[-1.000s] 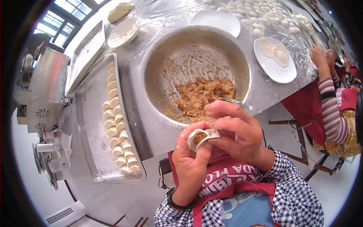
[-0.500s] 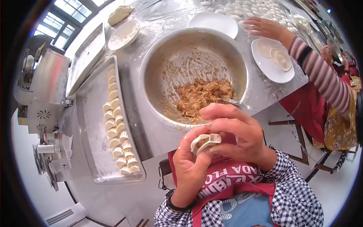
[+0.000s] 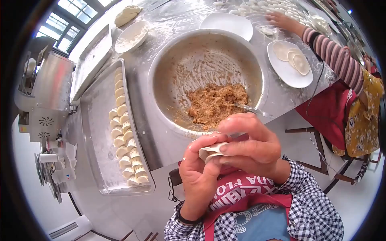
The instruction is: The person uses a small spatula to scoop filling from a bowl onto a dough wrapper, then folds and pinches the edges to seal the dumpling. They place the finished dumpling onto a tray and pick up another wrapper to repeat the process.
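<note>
A dumpling (image 3: 210,151) with white dough is held between my two hands, in front of my apron. My left hand (image 3: 198,172) cups it from the left, its thumb against the dough. With thumb and fingers my right hand (image 3: 255,146) pinches the dough's right side. Beyond them stands a large metal bowl (image 3: 163,66) holding brown meat filling (image 3: 217,102) and a metal utensil (image 3: 257,111). A long tray (image 3: 96,148) on the left bears rows of folded dumplings (image 3: 126,146).
A plate (image 3: 277,70) with round wrappers (image 3: 299,62) lies right of the bowl, an empty white plate (image 3: 229,24) behind it. A co-worker's hand (image 3: 281,21) reaches over the floured table near dough pieces (image 3: 265,8). A flour bowl (image 3: 132,38) stands back left.
My right hand's fingers have closed over the dumpling's right side, and less filling shows in the dough. The co-worker's hand has moved back and slightly right.
</note>
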The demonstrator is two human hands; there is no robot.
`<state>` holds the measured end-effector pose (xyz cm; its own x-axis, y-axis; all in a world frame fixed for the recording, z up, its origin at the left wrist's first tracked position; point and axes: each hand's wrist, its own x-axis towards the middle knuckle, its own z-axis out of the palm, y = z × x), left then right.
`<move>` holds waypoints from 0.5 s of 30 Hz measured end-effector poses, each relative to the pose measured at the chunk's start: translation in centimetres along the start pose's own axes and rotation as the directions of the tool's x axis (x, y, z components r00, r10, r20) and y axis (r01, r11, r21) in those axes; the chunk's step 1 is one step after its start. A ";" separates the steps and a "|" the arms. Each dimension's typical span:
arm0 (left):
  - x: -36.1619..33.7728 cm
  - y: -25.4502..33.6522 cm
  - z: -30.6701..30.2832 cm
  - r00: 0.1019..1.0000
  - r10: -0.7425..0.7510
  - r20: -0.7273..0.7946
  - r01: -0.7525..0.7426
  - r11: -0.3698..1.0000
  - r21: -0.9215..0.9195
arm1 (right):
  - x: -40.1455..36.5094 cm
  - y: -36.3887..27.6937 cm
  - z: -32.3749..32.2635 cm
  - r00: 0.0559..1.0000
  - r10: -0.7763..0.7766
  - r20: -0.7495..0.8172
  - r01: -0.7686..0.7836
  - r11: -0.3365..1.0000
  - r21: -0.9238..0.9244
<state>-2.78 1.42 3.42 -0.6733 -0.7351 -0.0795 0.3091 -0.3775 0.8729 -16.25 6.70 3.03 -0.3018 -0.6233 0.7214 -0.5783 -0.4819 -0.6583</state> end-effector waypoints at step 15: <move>0.0 -0.1 0.3 0.994 0.093 0.063 -0.091 0.995 -0.032 | 0.3 -0.6 -0.6 1.000 -0.018 -0.008 0.018 1.000 -0.015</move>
<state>-2.97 1.62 3.50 -0.6824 -0.7302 0.0324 0.3908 -0.3270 0.8604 -16.51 7.15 3.78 -0.2970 -0.6095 0.7351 -0.5949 -0.4841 -0.6417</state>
